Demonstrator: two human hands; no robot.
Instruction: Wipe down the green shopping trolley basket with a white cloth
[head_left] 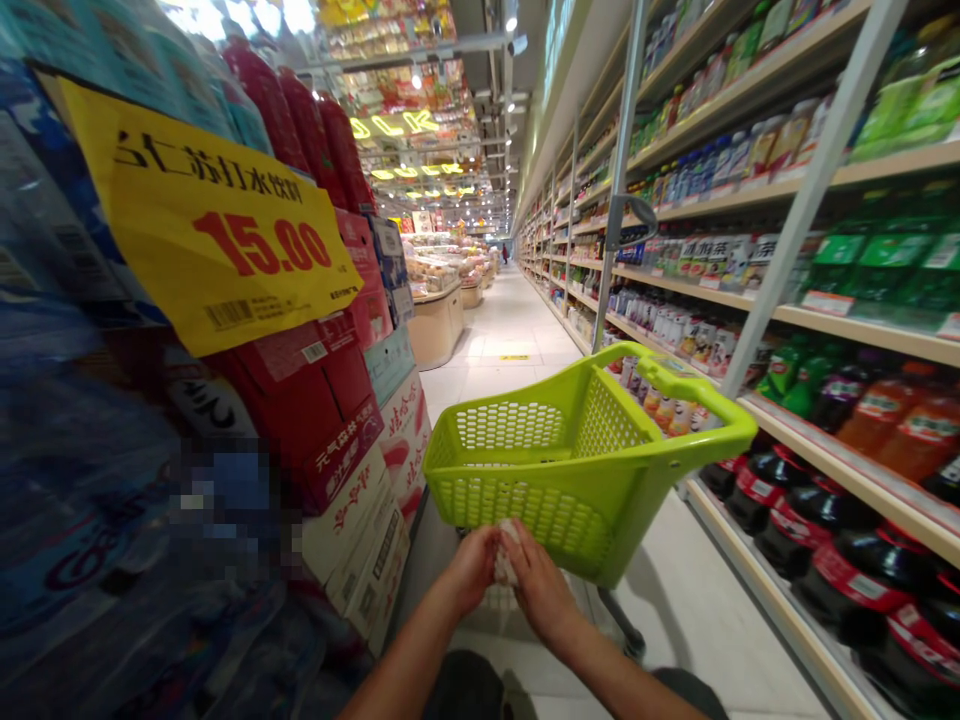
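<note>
My left hand (474, 568) and my right hand (540, 588) meet low in the middle of the head view. Pressed between them is a crumpled whitish tissue (505, 566), its full shape hidden by my fingers. Both hands are closed on it. Just beyond them stands a lime-green plastic shopping cart (540, 492) with perforated sides, its handle toward the right shelves. My fingertips overlap the cart's lower edge in view; whether they touch it I cannot tell.
Stacked drink cartons (330, 420) and wrapped bottles crowd the left, with a yellow price sign (217, 220) hanging over them. Shelves (862, 440) of bottled drinks line the right. A pale tiled aisle (487, 340) runs ahead past bakery-like display counters (435, 325).
</note>
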